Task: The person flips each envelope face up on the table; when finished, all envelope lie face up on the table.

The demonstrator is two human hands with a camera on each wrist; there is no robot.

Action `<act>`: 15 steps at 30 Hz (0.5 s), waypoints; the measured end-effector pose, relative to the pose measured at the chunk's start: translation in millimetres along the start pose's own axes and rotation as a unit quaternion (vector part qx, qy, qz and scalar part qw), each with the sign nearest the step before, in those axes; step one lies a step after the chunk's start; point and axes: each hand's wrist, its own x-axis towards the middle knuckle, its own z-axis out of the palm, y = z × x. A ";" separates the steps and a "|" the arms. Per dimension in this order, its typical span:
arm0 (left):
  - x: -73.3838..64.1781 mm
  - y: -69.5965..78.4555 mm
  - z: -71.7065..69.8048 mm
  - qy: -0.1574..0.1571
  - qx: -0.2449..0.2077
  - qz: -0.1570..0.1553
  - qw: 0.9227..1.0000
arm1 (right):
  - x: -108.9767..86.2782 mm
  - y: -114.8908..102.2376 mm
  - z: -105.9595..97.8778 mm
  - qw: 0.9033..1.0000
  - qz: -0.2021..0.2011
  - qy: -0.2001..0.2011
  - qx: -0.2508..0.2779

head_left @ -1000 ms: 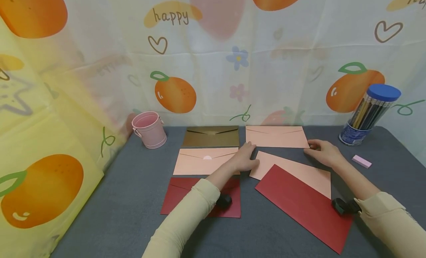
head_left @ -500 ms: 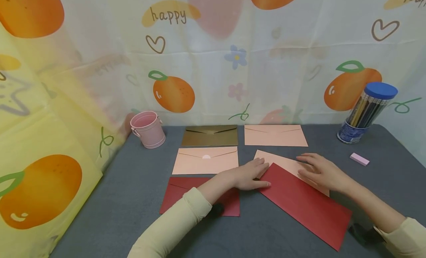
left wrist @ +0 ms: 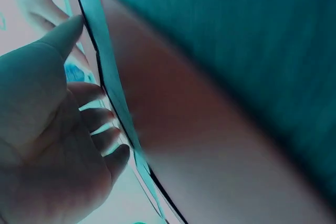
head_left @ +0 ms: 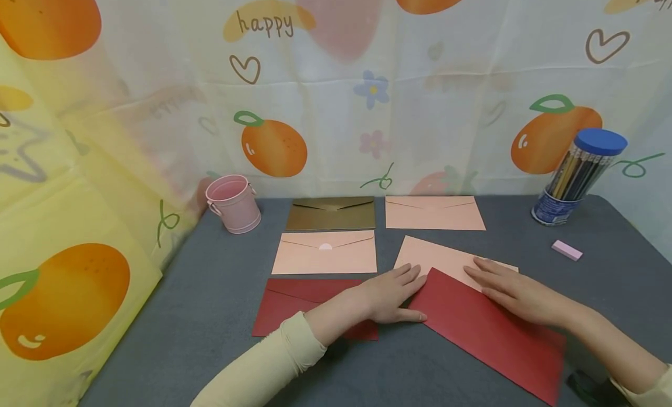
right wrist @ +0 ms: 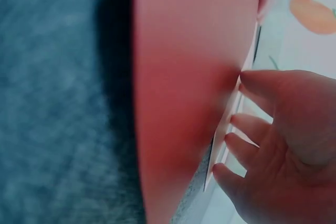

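A plain red envelope [head_left: 488, 343] lies slanted on the right side of the table, overlapping a peach envelope [head_left: 436, 254] beneath it. My left hand [head_left: 391, 295] rests at their left corners, fingers extended, with the thumb tip at the red corner. Across the upper edge of the red envelope lies my right hand [head_left: 517, 290], its straight fingertips on the peach one. In the right wrist view the thumb [right wrist: 262, 80] touches the red envelope [right wrist: 178, 103]. Under my left forearm another red envelope [head_left: 294, 302] is partly hidden.
Behind are a gold envelope [head_left: 331, 214], a peach envelope with a round seal [head_left: 299, 258] and another peach envelope [head_left: 436, 213]. A pink bucket [head_left: 234, 206] stands back left. A pencil tub [head_left: 577, 179] and a small pink block [head_left: 567, 250] are at right.
Both hands have moved from the back right peach envelope toward me, onto the slanted pair. The red envelope has slid slightly toward me and right, baring more of the peach one.
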 end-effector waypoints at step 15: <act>-33.6 21.3 7.4 -0.012 0.022 0.020 0.999 | -3.5 8.5 2.8 0.999 -0.022 0.000 0.027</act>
